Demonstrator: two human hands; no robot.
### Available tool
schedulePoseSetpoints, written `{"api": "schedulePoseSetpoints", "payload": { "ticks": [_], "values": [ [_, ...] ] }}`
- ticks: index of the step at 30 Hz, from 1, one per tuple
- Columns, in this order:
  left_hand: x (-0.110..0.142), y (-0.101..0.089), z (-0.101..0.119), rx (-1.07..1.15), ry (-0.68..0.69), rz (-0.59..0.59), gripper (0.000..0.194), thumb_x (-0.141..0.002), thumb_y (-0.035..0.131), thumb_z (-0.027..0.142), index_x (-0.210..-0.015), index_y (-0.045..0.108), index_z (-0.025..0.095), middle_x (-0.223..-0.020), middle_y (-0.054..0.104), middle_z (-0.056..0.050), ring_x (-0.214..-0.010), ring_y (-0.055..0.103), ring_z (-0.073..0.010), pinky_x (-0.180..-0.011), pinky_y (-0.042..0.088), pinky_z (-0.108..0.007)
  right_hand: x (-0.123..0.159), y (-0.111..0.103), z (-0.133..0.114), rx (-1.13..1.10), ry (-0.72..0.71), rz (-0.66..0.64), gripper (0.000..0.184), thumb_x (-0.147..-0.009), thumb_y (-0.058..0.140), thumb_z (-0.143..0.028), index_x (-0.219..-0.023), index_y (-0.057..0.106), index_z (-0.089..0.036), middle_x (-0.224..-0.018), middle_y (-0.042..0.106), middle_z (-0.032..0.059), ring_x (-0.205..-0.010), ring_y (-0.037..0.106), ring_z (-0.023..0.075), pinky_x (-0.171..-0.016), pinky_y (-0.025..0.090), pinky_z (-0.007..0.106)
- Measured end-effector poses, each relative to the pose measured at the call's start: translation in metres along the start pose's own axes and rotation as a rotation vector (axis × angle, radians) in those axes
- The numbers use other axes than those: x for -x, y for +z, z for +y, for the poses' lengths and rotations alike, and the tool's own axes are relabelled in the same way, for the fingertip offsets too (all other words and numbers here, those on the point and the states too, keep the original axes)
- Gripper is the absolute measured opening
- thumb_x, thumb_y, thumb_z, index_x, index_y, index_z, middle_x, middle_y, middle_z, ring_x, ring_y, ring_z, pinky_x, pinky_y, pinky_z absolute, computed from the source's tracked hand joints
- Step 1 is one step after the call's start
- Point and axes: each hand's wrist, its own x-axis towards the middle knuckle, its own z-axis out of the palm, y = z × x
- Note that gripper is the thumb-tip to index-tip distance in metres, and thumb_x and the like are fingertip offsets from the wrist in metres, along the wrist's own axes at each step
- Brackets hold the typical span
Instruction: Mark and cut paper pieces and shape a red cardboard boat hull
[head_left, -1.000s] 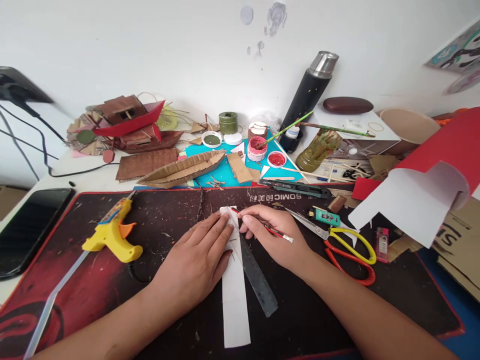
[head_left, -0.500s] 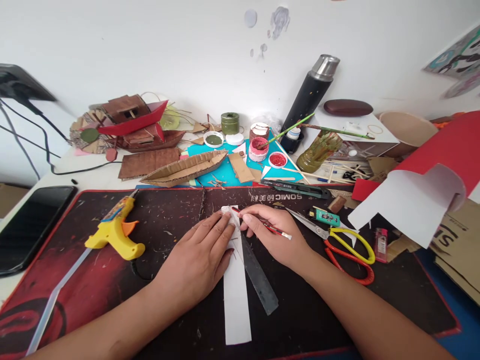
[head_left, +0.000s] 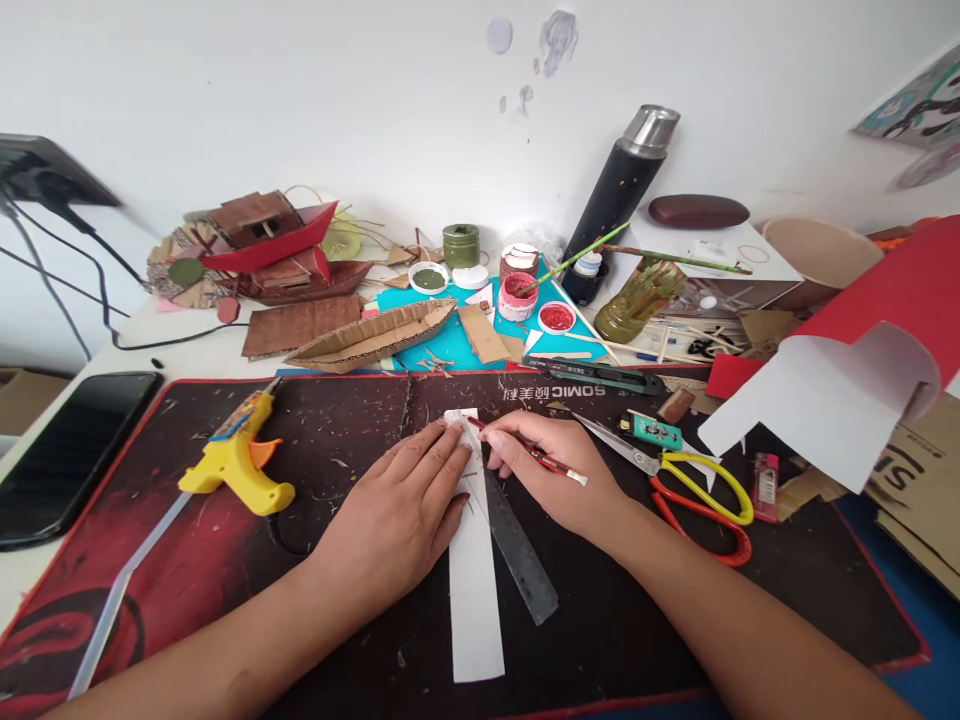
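Observation:
A long strip of white paper (head_left: 475,610) lies lengthwise on the dark desk mat (head_left: 600,650). My left hand (head_left: 405,495) rests flat on its upper part, fingers stretched forward. In my right hand (head_left: 559,475) a red and black pencil (head_left: 551,462) is pinched, its tip at the strip's far end. Faint lines show on the paper near my left fingertips. A dark flat ruler (head_left: 523,560) lies slantwise along the strip's right side; its upper end is hidden by my hands.
Left of my hands lies a yellow glue gun (head_left: 240,455) with a long glue stick, beside a black phone (head_left: 67,455). Scissors (head_left: 701,490) and a lighter (head_left: 651,431) lie on the right. Behind are a cardboard boat hull (head_left: 375,340), paint jars (head_left: 519,298) and a black flask (head_left: 622,180).
The pencil tip has shifted very slightly at the far end of the strip. My left hand stays pressed on the paper; the view has moved a little.

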Motion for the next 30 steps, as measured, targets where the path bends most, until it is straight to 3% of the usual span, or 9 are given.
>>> {"api": "schedulePoseSetpoints", "payload": {
  "ticks": [8,15,23,30],
  "values": [
    [0.0,0.001,0.0,0.011,0.0,-0.008,0.044,-0.111,0.05,0.029,-0.143,0.068,0.004,-0.155,0.066,-0.019,-0.141,0.065,-0.0375,-0.11,0.062,-0.053,0.007,-0.009,-0.01,0.124,-0.044,-0.017,0.042,-0.111,0.057,-0.037,-0.073,0.064,-0.021,-0.067,0.067,-0.0033,-0.062,0.061,0.0124,-0.063,0.043,0.027],
    [0.002,0.002,0.0,0.043,-0.01,-0.005,0.043,-0.111,0.05,0.029,-0.142,0.068,0.006,-0.156,0.065,-0.019,-0.144,0.063,-0.0362,-0.112,0.06,-0.053,0.014,-0.012,-0.009,0.178,-0.064,-0.021,0.046,-0.112,0.056,-0.04,-0.07,0.061,-0.021,-0.062,0.061,-0.0044,-0.057,0.055,0.0109,-0.058,0.037,0.027],
    [0.0,0.001,-0.001,0.018,0.005,0.001,0.041,-0.112,0.049,0.029,-0.142,0.066,0.006,-0.155,0.066,-0.019,-0.143,0.062,-0.0353,-0.112,0.057,-0.05,0.016,-0.015,-0.013,0.131,-0.119,0.043,0.045,-0.112,0.057,-0.041,-0.074,0.069,-0.02,-0.06,0.064,-0.0032,-0.055,0.058,0.0115,-0.059,0.041,0.027],
    [-0.001,-0.008,0.004,-0.102,0.06,0.036,0.035,-0.108,0.057,0.023,-0.14,0.069,0.014,-0.121,0.078,-0.014,-0.11,0.072,-0.0334,-0.09,0.057,-0.047,0.013,-0.019,-0.016,0.025,-0.088,0.097,0.043,-0.112,0.057,-0.048,-0.082,0.073,-0.022,-0.062,0.069,-0.0024,-0.058,0.065,0.0139,-0.061,0.049,0.026]
  ]
}}
